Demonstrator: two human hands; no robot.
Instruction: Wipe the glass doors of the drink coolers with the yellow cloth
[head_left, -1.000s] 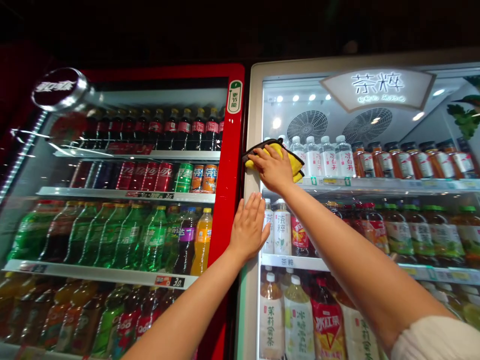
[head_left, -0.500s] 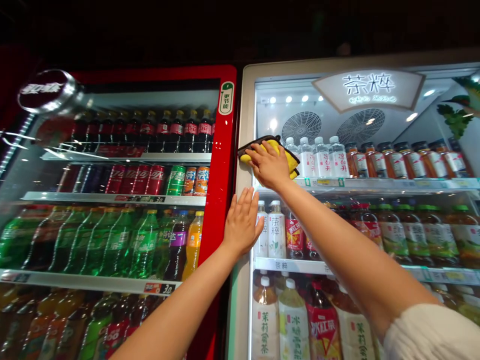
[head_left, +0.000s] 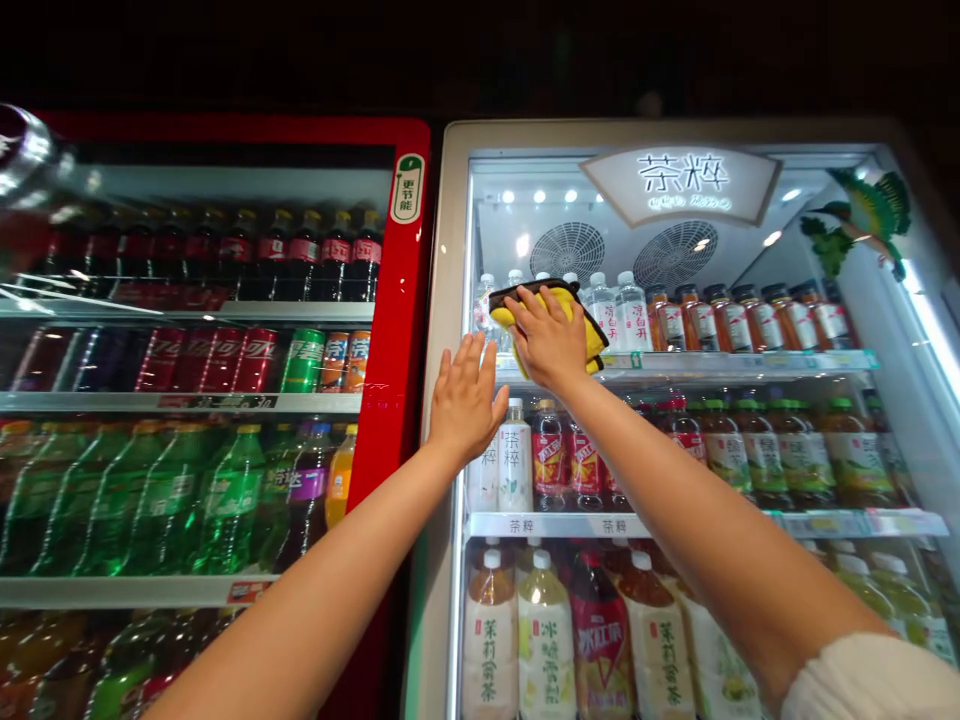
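Observation:
Fingers spread, my right hand point(head_left: 551, 340) presses a folded yellow cleaning cloth point(head_left: 593, 343) with a dark edge flat to the glass door of the pale drinks fridge point(head_left: 454, 230). The cloth covers part of the upper shelf's clear water bottles point(head_left: 632, 312). My left hand point(head_left: 466, 400) lies flat with outstretched fingers at the left edge of the same door, lower than the cloth, holding nothing. White tea bottles point(head_left: 516, 455) show behind the glass beside it.
A red-framed drinks fridge point(head_left: 406, 300) stands close on the left, with cola bottles, cans and green bottles point(head_left: 235, 500) on its shelves. A lit sign point(head_left: 681, 185) crosses the top of the pale fridge. Larger tea bottles point(head_left: 491, 640) fill its lower shelf.
My right hand and the cloth have moved right, off the door's frame and fully onto the glass. The view has turned right. My left hand stays flat at the door's left edge.

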